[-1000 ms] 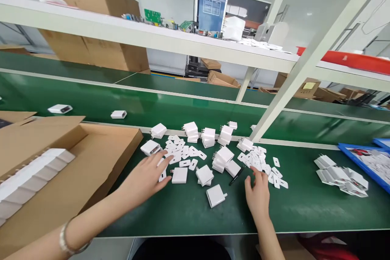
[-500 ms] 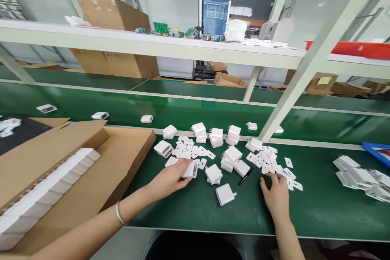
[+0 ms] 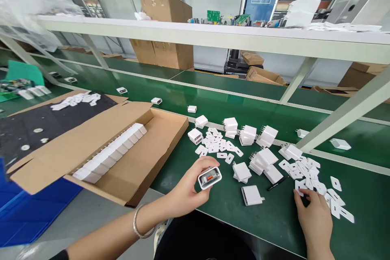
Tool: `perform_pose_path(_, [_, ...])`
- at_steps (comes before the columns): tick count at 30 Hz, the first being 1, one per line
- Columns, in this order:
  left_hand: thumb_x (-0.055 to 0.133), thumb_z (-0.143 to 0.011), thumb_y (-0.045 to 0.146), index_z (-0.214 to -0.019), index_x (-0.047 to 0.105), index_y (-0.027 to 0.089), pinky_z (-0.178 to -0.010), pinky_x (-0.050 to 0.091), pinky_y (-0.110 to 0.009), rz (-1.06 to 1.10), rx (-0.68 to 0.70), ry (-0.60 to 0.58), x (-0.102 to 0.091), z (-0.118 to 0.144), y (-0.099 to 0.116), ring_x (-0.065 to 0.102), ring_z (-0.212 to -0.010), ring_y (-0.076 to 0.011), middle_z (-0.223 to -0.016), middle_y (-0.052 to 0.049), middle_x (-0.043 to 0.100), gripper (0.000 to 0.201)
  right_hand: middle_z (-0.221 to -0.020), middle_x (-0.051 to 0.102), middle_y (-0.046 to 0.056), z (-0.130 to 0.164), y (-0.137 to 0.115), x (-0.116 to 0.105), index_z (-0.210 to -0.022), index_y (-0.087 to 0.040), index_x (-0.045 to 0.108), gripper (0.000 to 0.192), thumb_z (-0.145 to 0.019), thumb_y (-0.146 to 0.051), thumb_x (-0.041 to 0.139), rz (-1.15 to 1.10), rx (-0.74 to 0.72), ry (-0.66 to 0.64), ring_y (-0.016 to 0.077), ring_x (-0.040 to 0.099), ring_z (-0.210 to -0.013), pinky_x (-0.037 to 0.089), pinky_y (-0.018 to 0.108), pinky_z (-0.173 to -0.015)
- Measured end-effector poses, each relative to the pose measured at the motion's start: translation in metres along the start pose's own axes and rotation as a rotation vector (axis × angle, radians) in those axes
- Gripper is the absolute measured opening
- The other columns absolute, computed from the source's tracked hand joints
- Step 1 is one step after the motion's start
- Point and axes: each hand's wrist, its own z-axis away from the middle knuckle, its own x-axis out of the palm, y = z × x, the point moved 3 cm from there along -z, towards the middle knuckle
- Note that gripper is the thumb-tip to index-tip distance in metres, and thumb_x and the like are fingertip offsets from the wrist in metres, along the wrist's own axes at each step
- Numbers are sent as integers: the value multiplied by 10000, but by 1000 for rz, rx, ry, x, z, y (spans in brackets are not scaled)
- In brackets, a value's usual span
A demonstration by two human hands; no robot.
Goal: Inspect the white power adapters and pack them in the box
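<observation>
On the green-matted worktop (image 3: 213, 211) an open brown cardboard box (image 3: 137, 170) lies at the left, with a row of white plastic charger bodies (image 3: 109, 152) in it. To the right of the box, small flat white labels (image 3: 217, 146) lie scattered, and behind them stand stacked white chargers (image 3: 248, 135). Before the labels, the left hand (image 3: 189, 189) holds a white charger shell (image 3: 209, 178) above the worktop's near edge. Further right, a black pen (image 3: 277, 183) lies between a single white charger (image 3: 251, 195) and a second scatter of labels (image 3: 317, 183), on which the right hand (image 3: 315, 217) rests.

the right hand (image 3: 315, 221) hides its fingertips among blurred white labels (image 3: 333, 195), its wrist cut off below
</observation>
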Motion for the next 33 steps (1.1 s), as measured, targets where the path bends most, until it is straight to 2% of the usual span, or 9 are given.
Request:
perform_pose_path(3, [491, -832, -58, -1379, 519, 327, -990, 541, -388, -74, 84, 11, -3, 2, 2, 560, -1301, -265, -1388, -99, 545, 669, -979, 684, 157, -2, -5, -6, -1012, -191, 708, 451, -825, -546, 501, -21, 113, -43, 349, 669, -885, 488, 416, -634])
perform_pose_path(7, [458, -832, -85, -1399, 501, 353, -1018, 530, -382, -94, 55, 10, -4, 6, -2, 549, -1334, -250, -1449, -90, 507, 717, -887, 696, 115, -3, -14, -20, -1045, -177, 738, 466, -785, -539, 602, -113, 244, 20, 327, 663, -812, 505, 443, -685])
perform_pose_path(10, [449, -846, -81, -1401, 491, 357, -1026, 519, -379, -99, 28, 1, -4, 9, -3, 533, -1360, -252, -1473, -89, 494, 708, -907, 692, 88, 7, -36, -37, -1126, -151, 755, 450, -832, -485, 690, -341, 203, 234, 262, 652, -768, 542, 452, -791])
perform_pose_path(13, [443, -867, -57, -1374, 496, 334, -1079, 482, -404, -89, -29, -36, -2, 9, -3, 541, -1333, -247, -1445, -84, 518, 643, -1036, 703, 104, 25, -74, -53, -1192, -148, 734, 406, -894, -422, 749, -591, 63, 328, 200, 657, -719, 555, 376, -713])
perform_pose_path(15, [463, -888, -12, -1325, 512, 309, -1015, 498, -389, -69, -156, -94, 2, 8, -4, 594, -1180, -227, -1325, -68, 575, 544, -961, 714, 75, 38, -107, -61, -1195, -172, 714, 333, -929, -369, 746, -654, -98, 207, 204, 684, -723, 565, 350, -683])
perform_pose_path(18, [554, -874, 65, -1280, 519, 279, -865, 510, -349, -33, -372, -199, 12, 8, -9, 583, -961, -201, -1162, -39, 598, 460, -713, 653, -17, 57, -156, -68, -1219, -225, 676, 248, -976, -273, 695, -633, -432, -43, 230, 726, -806, 613, 375, -824])
perform_pose_path(22, [606, -801, 97, -1279, 515, 249, -870, 499, -350, 54, -409, -300, 24, 10, -13, 559, -976, -211, -1185, -51, 581, 510, -742, 651, -46, 76, -195, -66, -1411, -251, 558, 389, -1037, -144, 577, -669, -749, -247, 140, 657, -613, 628, 294, -756])
perform_pose_path(28, [525, -992, 318, -1293, 529, 242, -910, 465, -386, 131, -312, -341, 31, 11, -17, 547, -1023, -246, -1232, -79, 575, 310, -1131, 770, 90, 86, -200, -52, -1506, -239, 476, 448, -1076, -144, 557, -588, -849, -280, 137, 676, -642, 608, 282, -650])
perform_pose_path(33, [369, -1117, 439, -1270, 554, 260, -935, 440, -382, 174, -344, -303, 36, 13, -25, 537, -1023, -239, -1190, -66, 580, 300, -1050, 784, 44, 87, -200, -50, -1528, -264, 474, 497, -1062, -120, 572, -588, -842, -309, 138, 671, -625, 581, 269, -621])
